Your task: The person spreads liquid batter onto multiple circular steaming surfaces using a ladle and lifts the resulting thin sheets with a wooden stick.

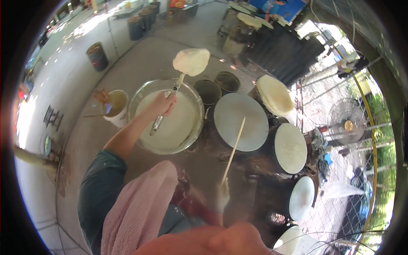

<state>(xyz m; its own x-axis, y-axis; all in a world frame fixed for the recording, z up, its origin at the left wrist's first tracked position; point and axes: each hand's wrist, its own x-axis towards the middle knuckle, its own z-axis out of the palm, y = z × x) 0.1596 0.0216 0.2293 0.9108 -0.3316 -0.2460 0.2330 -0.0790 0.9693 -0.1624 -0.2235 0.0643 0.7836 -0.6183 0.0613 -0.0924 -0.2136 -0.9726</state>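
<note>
My left hand (165,104) is closed around the patterned handle of a ladle (192,61). The ladle's broad round head is pale, as if coated in batter, and it is raised beyond the far rim of a wide metal basin (199,134). White batter (170,121) lies in the basin under the hand. Lower and further right, my right hand (223,194) is blurred but closed on a thin wooden stick (236,144). The stick points up over a large round griddle (238,110), which has a pale grey surface with a brownish patch.
More round griddles (290,148) curve down the right side. A stack of flatbreads (274,95) sits behind them. Two dark pots (208,92) stand beside the basin, a white bucket (120,120) to its left. A fan (348,125) and wire fence are at far right.
</note>
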